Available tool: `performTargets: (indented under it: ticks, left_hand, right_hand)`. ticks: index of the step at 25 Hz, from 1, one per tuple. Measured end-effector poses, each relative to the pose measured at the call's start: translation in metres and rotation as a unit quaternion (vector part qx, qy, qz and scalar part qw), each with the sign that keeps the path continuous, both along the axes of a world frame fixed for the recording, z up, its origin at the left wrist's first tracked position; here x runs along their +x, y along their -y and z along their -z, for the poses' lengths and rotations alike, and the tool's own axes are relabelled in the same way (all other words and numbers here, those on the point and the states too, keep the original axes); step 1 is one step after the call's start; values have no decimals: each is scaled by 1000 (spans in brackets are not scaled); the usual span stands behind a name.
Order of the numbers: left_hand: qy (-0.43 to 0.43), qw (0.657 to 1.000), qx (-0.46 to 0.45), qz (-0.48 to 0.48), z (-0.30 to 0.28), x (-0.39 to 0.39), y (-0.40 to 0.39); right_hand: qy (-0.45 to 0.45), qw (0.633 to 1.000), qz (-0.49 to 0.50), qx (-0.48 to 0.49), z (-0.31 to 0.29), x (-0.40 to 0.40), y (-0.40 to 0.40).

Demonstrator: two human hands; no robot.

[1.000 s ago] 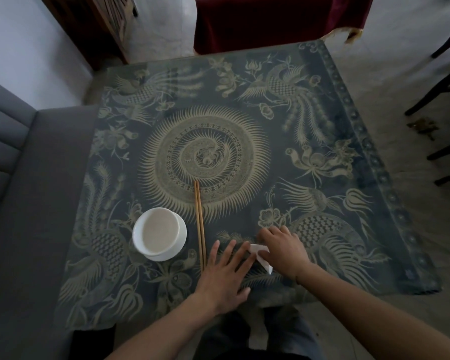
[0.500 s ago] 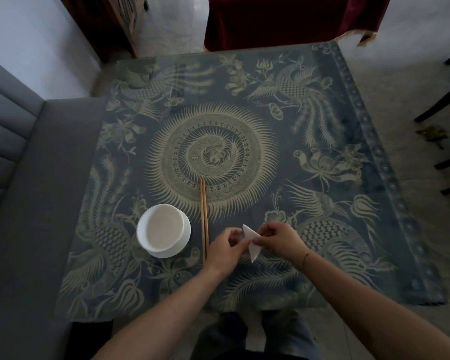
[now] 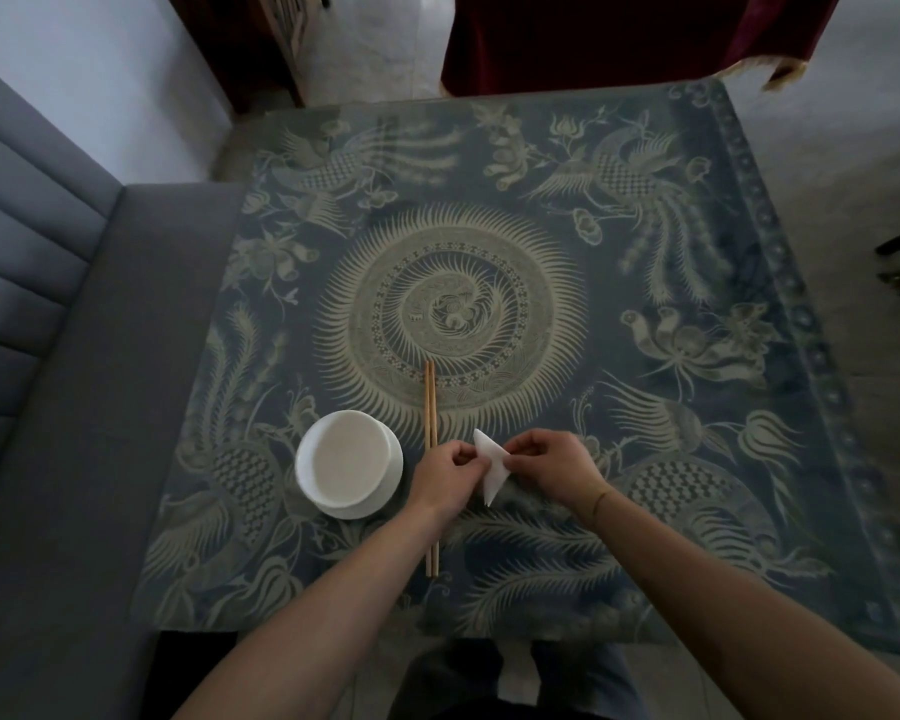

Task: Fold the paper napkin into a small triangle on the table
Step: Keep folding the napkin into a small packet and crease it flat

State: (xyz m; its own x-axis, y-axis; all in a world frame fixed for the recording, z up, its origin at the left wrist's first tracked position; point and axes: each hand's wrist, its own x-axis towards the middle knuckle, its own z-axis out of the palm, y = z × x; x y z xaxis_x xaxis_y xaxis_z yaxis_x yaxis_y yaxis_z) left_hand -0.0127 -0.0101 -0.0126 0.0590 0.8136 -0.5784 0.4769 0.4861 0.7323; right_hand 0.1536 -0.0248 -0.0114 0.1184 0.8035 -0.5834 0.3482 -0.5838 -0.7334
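Grey sofa cushions (image 3: 37,324) sit at the far left, next to a square table with a dark blue cloth covered in pale birds and flowers (image 3: 671,252). On the cloth, near the person, is a round white bowl (image 3: 348,464). Just to its right lies a pair of thin wooden chopsticks (image 3: 430,407), pointing away from the person.

Next comes the left hand (image 3: 445,478). Its arm crosses over the chopsticks. Its thumb and fingers are pinched shut on the left side of a small white folded paper napkin (image 3: 492,472). The napkin is already a little pointed shape, with one tip up and one tip down. It is held up between the two hands, just above the cloth, to the right of the chopsticks. The right hand (image 3: 554,472) is pinched shut on the napkin's right side.

I think the folding is almost done. The hands look like they are checking or tidying the last fold. The next move likely needs the napkin set flat on the cloth and the crease pressed down, so the triangle keeps its shape. Thin paper can spring open, so a firm press would help.

One second ago, both hands were pressing the napkin flat on the table, with the left hand spread open. Now both hands pinch it and it is lifted up.
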Motion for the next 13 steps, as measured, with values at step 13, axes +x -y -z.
performTargets:
  ticks: [13]
  left_hand:
    - [-217, 968, 101, 74, -4, 5, -12]
  right_hand:
    - [240, 962, -106, 81, 1, -23, -9]
